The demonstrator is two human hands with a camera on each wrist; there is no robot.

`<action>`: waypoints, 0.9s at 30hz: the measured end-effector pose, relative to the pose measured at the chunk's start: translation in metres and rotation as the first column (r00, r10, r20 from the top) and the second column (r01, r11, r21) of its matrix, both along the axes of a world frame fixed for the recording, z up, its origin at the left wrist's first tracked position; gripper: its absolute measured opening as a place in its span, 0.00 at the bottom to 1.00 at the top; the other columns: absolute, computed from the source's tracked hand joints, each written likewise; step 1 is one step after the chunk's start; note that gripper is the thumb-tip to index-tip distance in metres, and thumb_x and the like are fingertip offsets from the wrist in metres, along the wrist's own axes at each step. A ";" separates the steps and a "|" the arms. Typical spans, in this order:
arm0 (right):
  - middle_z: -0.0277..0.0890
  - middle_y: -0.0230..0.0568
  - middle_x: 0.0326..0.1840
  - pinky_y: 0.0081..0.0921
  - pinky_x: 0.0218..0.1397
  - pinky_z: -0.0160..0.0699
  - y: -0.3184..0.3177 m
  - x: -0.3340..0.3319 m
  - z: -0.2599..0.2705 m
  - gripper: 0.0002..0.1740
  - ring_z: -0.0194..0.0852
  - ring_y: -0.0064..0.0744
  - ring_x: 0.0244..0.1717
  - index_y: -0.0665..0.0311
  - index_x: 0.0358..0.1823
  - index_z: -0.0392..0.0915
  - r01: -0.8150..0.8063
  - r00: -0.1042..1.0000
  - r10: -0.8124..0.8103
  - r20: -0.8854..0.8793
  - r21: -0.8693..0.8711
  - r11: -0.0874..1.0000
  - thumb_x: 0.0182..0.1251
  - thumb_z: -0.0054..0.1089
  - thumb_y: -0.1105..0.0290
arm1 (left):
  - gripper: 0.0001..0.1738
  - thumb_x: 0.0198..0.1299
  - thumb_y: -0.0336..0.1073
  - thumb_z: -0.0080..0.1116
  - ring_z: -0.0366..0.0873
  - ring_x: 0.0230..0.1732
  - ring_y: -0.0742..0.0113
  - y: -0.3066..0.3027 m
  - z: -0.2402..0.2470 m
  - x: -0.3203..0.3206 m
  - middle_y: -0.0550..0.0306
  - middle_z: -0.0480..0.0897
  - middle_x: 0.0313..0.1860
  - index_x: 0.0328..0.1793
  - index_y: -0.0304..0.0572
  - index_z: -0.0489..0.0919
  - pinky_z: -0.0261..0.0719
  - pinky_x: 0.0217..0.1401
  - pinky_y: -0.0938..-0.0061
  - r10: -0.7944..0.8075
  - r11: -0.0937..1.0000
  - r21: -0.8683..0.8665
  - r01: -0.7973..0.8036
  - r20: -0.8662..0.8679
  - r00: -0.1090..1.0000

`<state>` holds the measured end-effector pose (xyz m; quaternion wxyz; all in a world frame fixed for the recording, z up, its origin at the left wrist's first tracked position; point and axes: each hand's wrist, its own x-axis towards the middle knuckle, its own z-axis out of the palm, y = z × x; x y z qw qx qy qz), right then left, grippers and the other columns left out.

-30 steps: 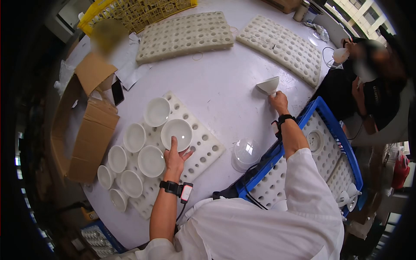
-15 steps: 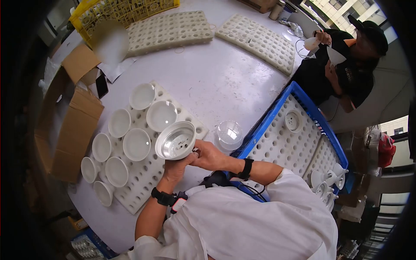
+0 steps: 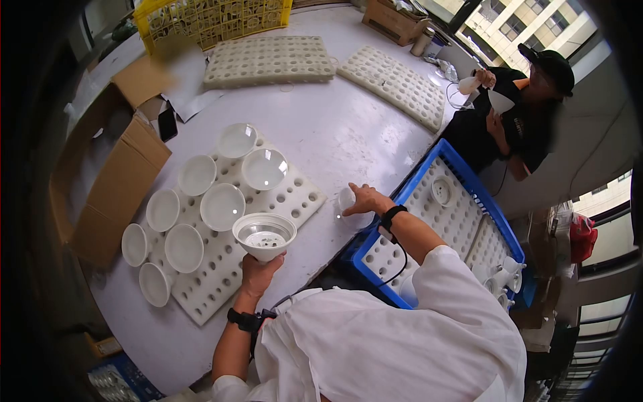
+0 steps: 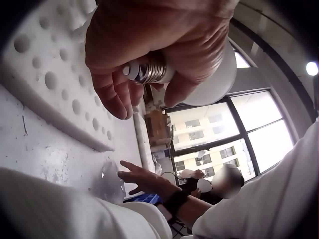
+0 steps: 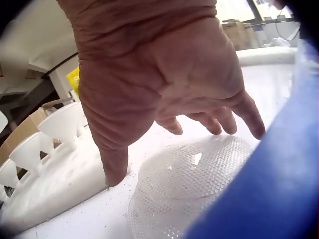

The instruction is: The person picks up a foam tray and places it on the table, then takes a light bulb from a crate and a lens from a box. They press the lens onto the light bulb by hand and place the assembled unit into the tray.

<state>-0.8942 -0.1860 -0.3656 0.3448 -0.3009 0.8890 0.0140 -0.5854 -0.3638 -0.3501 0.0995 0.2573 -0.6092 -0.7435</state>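
Note:
My left hand [image 3: 261,273] holds a white, funnel-shaped lamp bulb housing [image 3: 264,252] upright from below, its wide mouth facing up with a silvery inside and small dark spots. In the left wrist view its metal screw base [image 4: 149,72] pokes out between the curled fingers. My right hand [image 3: 367,199] reaches over the clear dimpled plastic covers [image 5: 194,169], fingers and thumb spread, fingertips close around the top one. Several white bulbs [image 3: 223,207] stand wide end up in a holed white foam board [image 3: 214,285] left of the held housing.
A blue crate [image 3: 450,151] with foam boards and bulbs stands at the right. Two more foam boards [image 3: 268,61] lie at the back by a yellow crate [image 3: 214,23]. An open cardboard box [image 3: 124,191] is at the left; another person [image 3: 522,120] works at the far right.
The right hand brought the housing from the right to the left hand, then let go and moved to the clear covers. The left hand left a bulb on the board and now holds the housing.

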 end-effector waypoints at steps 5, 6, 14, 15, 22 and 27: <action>0.58 0.66 0.65 0.44 0.63 0.68 0.006 -0.001 -0.001 0.61 0.60 0.63 0.64 0.53 0.74 0.50 0.065 0.998 -0.064 -0.011 0.017 0.998 0.37 0.72 0.43 | 0.16 0.50 0.27 0.61 0.81 0.40 0.68 -0.001 -0.011 0.005 0.55 0.84 0.39 0.47 0.33 0.79 0.80 0.43 0.75 0.003 0.995 -0.104 -0.003 -0.003 1.000; 0.58 0.65 0.65 0.44 0.63 0.68 0.006 0.001 0.000 0.61 0.60 0.62 0.64 0.53 0.74 0.50 0.065 0.998 -0.065 -0.004 0.030 0.997 0.37 0.72 0.43 | 0.15 0.50 0.27 0.61 0.80 0.39 0.70 -0.002 -0.012 0.005 0.56 0.84 0.39 0.46 0.34 0.80 0.80 0.43 0.75 -0.002 0.990 -0.141 0.002 0.006 1.000; 0.57 0.65 0.65 0.45 0.64 0.68 0.001 0.003 0.008 0.62 0.59 0.62 0.65 0.53 0.74 0.49 0.068 0.998 -0.068 -0.004 0.075 0.995 0.36 0.72 0.44 | 0.23 0.43 0.34 0.66 0.82 0.43 0.62 -0.007 0.003 0.004 0.48 0.84 0.42 0.48 0.32 0.78 0.77 0.47 0.71 0.010 0.973 -0.232 0.003 0.055 0.998; 0.57 0.66 0.65 0.45 0.65 0.66 0.003 -0.001 0.006 0.63 0.59 0.61 0.66 0.54 0.74 0.48 0.082 0.997 -0.082 0.001 0.045 0.996 0.36 0.72 0.44 | 0.24 0.43 0.34 0.66 0.82 0.43 0.62 -0.006 0.003 0.005 0.48 0.84 0.42 0.48 0.31 0.77 0.77 0.47 0.71 0.000 0.969 -0.245 0.013 0.056 0.998; 0.55 0.59 0.68 0.43 0.74 0.50 -0.016 0.038 0.041 0.64 0.53 0.50 0.70 0.62 0.75 0.43 0.294 0.865 0.043 0.500 -0.574 0.764 0.37 0.71 0.52 | 0.24 0.42 0.34 0.66 0.82 0.45 0.51 -0.006 0.014 0.005 0.41 0.83 0.41 0.48 0.31 0.77 0.78 0.48 0.66 0.012 0.896 -0.444 0.032 0.095 0.995; 0.53 0.53 0.69 0.40 0.76 0.46 -0.035 0.086 0.072 0.66 0.50 0.45 0.72 0.59 0.76 0.37 0.405 0.665 0.278 0.694 -0.647 0.646 0.36 0.74 0.66 | 0.18 0.43 0.32 0.64 0.80 0.43 0.41 -0.006 0.034 -0.005 0.35 0.82 0.37 0.42 0.32 0.77 0.79 0.47 0.59 -0.049 0.799 -0.570 0.190 0.253 0.966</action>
